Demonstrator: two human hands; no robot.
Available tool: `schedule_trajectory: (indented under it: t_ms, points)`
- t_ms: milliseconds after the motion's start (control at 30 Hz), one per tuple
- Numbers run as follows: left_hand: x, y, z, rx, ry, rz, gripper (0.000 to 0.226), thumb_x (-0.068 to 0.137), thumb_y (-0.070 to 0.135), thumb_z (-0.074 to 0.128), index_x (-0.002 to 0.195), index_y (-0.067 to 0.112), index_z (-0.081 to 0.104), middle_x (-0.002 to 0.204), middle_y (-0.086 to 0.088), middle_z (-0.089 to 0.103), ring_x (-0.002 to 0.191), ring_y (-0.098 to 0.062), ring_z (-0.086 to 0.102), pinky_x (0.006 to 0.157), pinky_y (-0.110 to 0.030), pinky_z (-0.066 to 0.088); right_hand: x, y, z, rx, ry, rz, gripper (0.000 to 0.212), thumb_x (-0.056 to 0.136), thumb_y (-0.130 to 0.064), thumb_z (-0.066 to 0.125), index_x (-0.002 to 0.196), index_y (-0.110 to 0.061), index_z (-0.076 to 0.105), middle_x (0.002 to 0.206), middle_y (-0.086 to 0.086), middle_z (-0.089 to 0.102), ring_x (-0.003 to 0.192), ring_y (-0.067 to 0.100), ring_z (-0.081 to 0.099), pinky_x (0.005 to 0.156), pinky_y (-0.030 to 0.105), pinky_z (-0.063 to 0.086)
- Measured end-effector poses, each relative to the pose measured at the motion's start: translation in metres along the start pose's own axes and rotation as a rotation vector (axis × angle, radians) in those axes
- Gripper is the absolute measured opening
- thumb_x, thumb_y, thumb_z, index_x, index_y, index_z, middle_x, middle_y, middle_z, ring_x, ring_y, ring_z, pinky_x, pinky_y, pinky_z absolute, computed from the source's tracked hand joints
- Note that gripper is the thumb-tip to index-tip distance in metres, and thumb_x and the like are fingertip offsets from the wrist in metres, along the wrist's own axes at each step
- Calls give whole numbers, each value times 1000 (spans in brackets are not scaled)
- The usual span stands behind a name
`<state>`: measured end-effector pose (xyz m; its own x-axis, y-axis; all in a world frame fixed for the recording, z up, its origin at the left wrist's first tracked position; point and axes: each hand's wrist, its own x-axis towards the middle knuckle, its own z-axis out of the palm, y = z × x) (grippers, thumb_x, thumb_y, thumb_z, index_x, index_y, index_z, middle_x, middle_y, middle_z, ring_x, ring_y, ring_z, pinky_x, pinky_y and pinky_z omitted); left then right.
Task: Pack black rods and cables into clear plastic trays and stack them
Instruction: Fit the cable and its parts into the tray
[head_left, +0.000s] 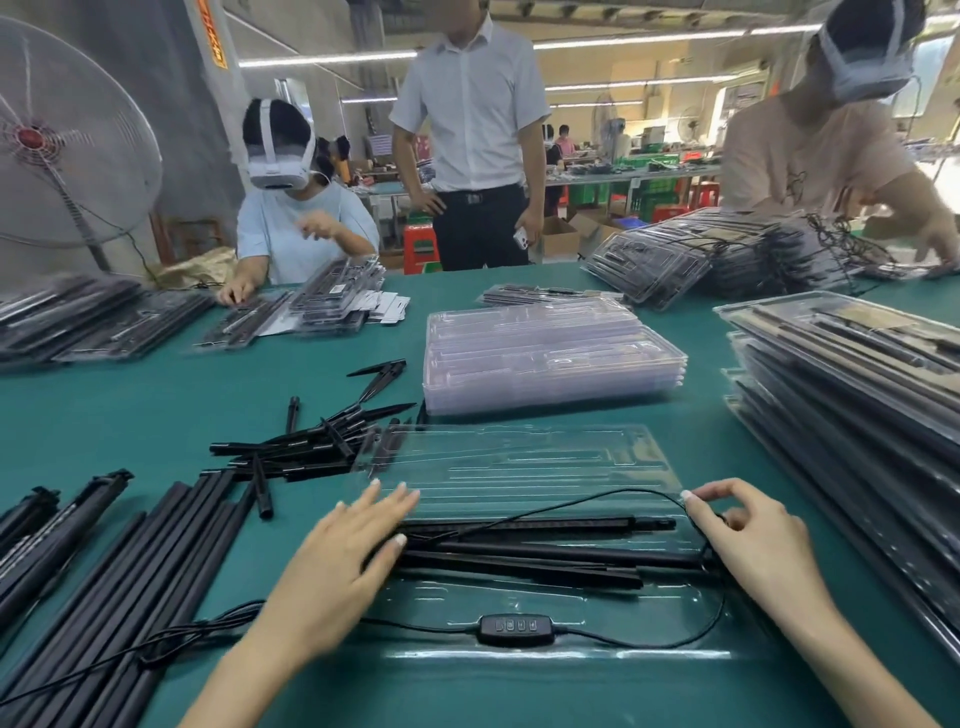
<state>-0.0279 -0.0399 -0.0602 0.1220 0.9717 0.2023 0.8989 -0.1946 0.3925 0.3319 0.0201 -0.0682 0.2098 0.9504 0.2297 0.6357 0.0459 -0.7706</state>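
At the frame's lower centre, my left hand (345, 551) lies flat, fingers straight, on matte black rods (545, 551) in a glossy clear moulded tray (519, 467). My right hand (748, 530) pinches the thin black cable (597, 501). No writing is readable.

Two bare forearms, no sleeves in view, left hand (345, 540), right hand (748, 530) (pale-tipped nails)

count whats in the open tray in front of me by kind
black rods: 4
cable: 1
cable switch box: 1
total: 6, all lying in the open tray; left hand rests on the rod ends, right hand pinches the cable
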Motion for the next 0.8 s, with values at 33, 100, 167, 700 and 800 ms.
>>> schedule_trajectory:
  t_ms: [33,100,167,700,800]
  points:
    - [1,-1,6,-2,-51,-12,43,98,46,28,138,54,15,147,34,10,142,9,-5,116,-18,-4,0,0,0,-18,-9,-30,17,86,-38,65,73,-28,60,38,-3,39,42,10,38,49,29,30]
    - [5,3,16,-69,-80,-62,41,92,55,22,133,61,21,148,33,7,140,8,-11,117,-22,-7,0,-1,0,-77,-42,-114,15,85,-37,65,73,-30,59,44,4,46,44,12,42,49,30,33]
    - [9,6,19,-138,-39,-94,35,94,53,30,127,64,32,150,27,12,141,6,-7,118,-26,-5,0,-1,-1,-125,-89,-197,14,85,-35,66,75,-34,57,48,7,48,45,13,42,48,22,33]
    - [4,20,17,-80,-125,-314,35,101,43,37,126,66,29,158,19,6,147,-8,-6,117,-46,-9,0,-5,-5,-375,-89,-211,12,84,-29,62,78,-36,54,53,-13,53,59,7,53,50,25,36]
    - [3,17,16,-19,-116,-323,34,99,48,37,128,66,31,158,18,6,147,-8,-7,116,-49,-9,-2,-6,-4,-343,-118,-217,10,85,-34,62,80,-38,55,54,-11,52,59,6,53,51,25,38]
